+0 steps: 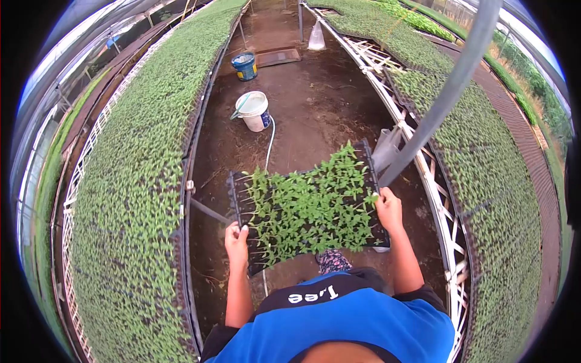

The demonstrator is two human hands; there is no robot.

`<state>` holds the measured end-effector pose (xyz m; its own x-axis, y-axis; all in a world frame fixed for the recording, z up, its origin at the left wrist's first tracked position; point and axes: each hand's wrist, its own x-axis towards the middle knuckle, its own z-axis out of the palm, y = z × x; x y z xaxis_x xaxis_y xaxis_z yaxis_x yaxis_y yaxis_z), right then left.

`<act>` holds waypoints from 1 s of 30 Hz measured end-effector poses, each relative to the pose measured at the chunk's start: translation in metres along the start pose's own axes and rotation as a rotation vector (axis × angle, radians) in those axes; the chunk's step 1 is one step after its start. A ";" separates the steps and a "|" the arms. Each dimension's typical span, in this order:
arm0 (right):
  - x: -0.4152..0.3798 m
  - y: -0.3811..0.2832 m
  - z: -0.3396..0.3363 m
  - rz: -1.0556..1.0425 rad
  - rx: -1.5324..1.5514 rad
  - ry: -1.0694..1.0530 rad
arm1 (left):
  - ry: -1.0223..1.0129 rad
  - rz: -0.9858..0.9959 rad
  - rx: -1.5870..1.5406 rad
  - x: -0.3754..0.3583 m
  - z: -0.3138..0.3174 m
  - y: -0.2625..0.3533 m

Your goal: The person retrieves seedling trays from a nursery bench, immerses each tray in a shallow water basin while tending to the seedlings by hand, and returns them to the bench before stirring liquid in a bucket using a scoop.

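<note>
A black seedling tray point(236, 196) filled with leafy green seedlings point(315, 209) is held up in front of my body, over the aisle. My left hand point(236, 237) is closed on its left edge, with the thumb on top. On the opposite edge, my right hand point(388, 209) grips the tray near some leaves. The fingers under the tray are hidden on both sides. Seedlings cover most of the tray, and its dark surface shows along the left and right ends.
Long benches of seedlings, the left bench point(133, 163) and the right bench point(484, 157), flank the dirt aisle. A slanting metal pole point(445, 106) stands close on my right. Ahead are a white bucket point(253, 111) with a hose, a blue bucket point(244, 66) and a flat brown tray point(278, 57).
</note>
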<state>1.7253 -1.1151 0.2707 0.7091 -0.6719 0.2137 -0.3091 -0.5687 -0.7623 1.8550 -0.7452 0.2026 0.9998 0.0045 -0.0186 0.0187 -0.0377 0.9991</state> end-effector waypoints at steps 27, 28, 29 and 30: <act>0.799 -0.086 0.329 -0.110 0.040 -0.100 | 0.111 -0.077 0.124 0.778 0.325 0.070; 0.817 -0.098 0.328 -0.040 0.035 -0.099 | 0.096 -0.055 0.127 0.803 0.341 0.081; 0.836 -0.109 0.327 -0.005 0.031 -0.088 | 0.073 -0.026 0.127 0.828 0.354 0.085; 0.854 -0.107 0.328 0.032 0.029 -0.078 | 0.051 0.004 0.131 0.849 0.369 0.084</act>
<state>2.5722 -1.4719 0.3344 0.7466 -0.6501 0.1412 -0.3147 -0.5323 -0.7859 2.7072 -1.1135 0.2567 0.9985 0.0545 -0.0096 0.0186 -0.1676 0.9857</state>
